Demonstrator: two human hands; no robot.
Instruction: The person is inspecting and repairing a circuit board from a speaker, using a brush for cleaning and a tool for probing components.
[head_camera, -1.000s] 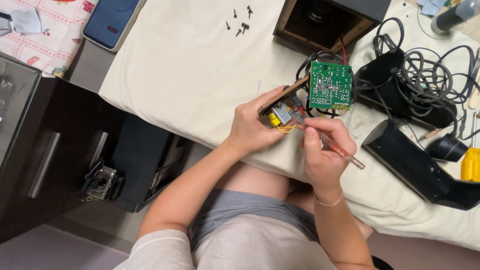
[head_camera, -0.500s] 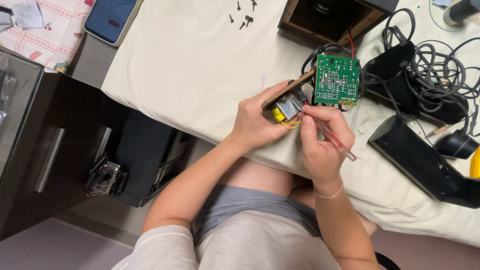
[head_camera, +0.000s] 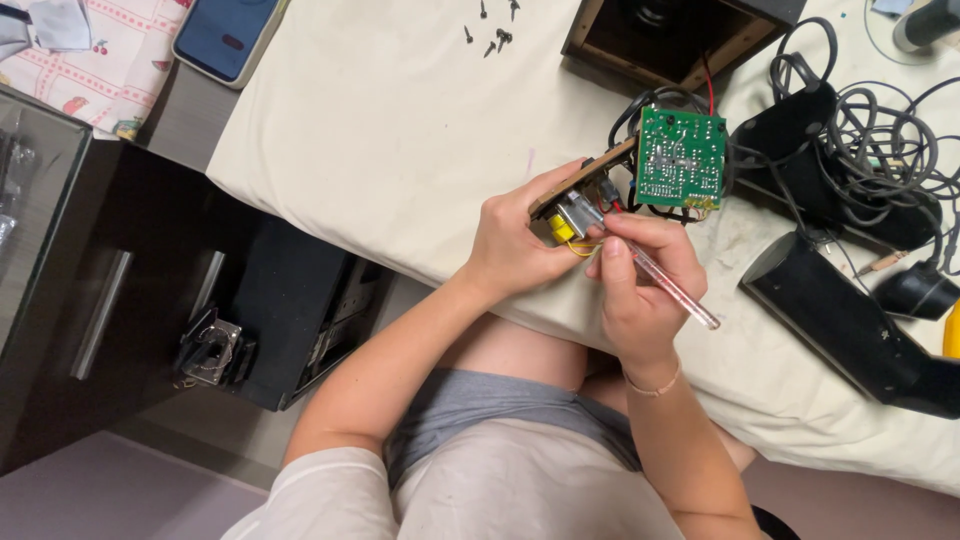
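Currently clamped in the left hand (head_camera: 515, 240): a small brown wooden panel (head_camera: 585, 177) carrying a metal-and-yellow component block (head_camera: 567, 222), thumb beneath and fingers curled over the top edge. Closed too is the right hand (head_camera: 640, 280), pinching a slim screwdriver with a clear pink-tinted handle (head_camera: 668, 285) like a pen, tip buried among the thin red and yellow wires beside the block. Held up off the cream cloth-covered table (head_camera: 400, 130), just above its near edge.

Hanging off the panel's far end, just beyond the knuckles — a green rectangular circuit board (head_camera: 681, 157), solder side up, tethered by black and red leads.

Probably light, stiff and fragile, this assembly: best gripped by the wooden edges, never by the board face or the wires, which look thin enough to tear at their joints.

Farther out from the grip: an open dark wooden speaker cabinet (head_camera: 680, 35), a tangle of black cables (head_camera: 870, 140), a long black speaker housing (head_camera: 850, 325), a scatter of small black screws (head_camera: 490, 30) — and a dark smartphone (head_camera: 225, 35) well off beyond the left wrist.
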